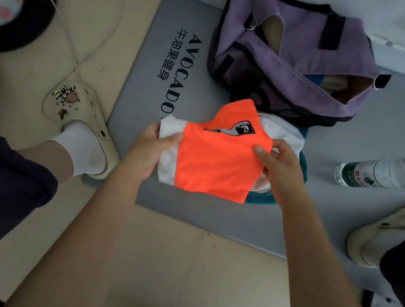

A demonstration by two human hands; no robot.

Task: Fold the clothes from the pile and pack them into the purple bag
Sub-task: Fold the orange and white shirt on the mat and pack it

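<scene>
I hold a folded orange and white garment (214, 160) above the grey mat. My left hand (154, 144) grips its left white edge, and my right hand (277, 161) pinches its right edge. Under it lies the pile: a white garment (287, 134) on top of a teal one (302, 164). The purple bag (285, 58) lies open behind the pile, with folded blue and cream clothes showing inside its right opening.
A grey mat (145, 88) with dark lettering covers the floor. My feet in cream clogs (81, 120) (388, 231) sit on either side. A plastic water bottle (383, 173) lies at the right. A white cable (90, 20) and a black round cushion (14, 4) are at the left.
</scene>
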